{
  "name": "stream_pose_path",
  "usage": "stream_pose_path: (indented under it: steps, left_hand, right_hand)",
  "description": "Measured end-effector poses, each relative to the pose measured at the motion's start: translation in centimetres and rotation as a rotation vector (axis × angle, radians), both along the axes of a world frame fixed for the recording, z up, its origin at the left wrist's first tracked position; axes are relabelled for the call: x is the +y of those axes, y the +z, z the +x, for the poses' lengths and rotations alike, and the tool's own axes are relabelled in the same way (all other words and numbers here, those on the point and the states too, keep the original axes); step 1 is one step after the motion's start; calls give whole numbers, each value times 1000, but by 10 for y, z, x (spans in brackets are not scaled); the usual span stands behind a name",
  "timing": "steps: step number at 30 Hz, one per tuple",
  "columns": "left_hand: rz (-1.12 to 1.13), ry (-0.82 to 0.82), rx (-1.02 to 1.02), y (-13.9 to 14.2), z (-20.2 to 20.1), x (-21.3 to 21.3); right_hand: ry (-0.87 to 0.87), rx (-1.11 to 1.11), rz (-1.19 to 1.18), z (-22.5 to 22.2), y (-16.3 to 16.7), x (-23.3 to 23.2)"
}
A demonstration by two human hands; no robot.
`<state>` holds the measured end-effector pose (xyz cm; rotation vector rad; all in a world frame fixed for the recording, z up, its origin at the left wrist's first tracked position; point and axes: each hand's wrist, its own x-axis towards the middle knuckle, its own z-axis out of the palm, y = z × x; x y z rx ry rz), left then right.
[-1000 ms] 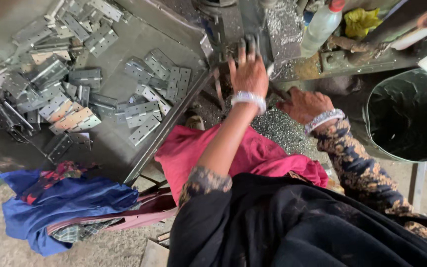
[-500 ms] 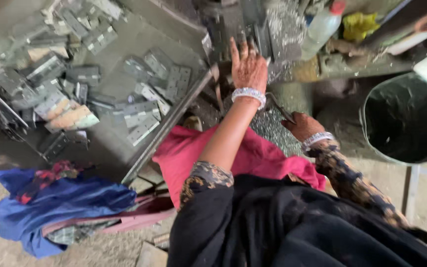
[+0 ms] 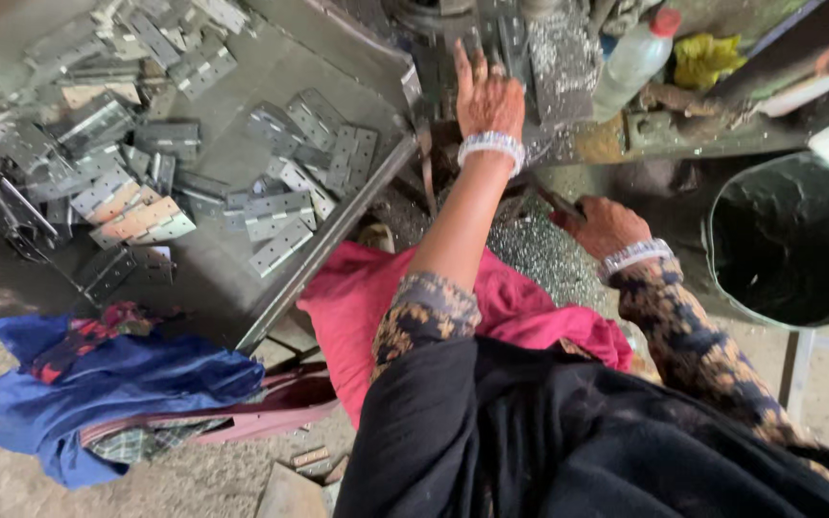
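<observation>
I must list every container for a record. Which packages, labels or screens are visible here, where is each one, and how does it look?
Plastic bottle: top right, on the bench, right of the left hand; pale, tilted, red cap.
Yellow bag: right of the bottle; crumpled.
Black bucket: right edge, beyond the right hand; round, open.
No label can be made out, and no screens or signs are in view.

Soft, even daylight, moderately bright. Dull glare on metal hinges and tabletop. Deep shadow inside black bucket. Slight motion blur overall; edges softer, mildly stretched.
</observation>
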<state>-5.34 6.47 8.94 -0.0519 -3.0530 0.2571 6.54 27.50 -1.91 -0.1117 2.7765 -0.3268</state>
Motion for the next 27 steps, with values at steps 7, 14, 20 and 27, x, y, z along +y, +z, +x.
stream_pose_path:
  steps: [7,14,20,27]
  left_hand:
    - [163,2,18,-3,14,-1]
    - [-31,121,-150,12,-14,11]
    - [381,99,326,2,19,-9]
    - [219,509,181,-26,94,-158]
  right_hand:
    - [13,27,-211,12,-11,-6]
    - [214,256,105,2,-30,8]
    - [27,55,-184,21,-23,-1]
    - [-7,28,-135,17,-6,-7]
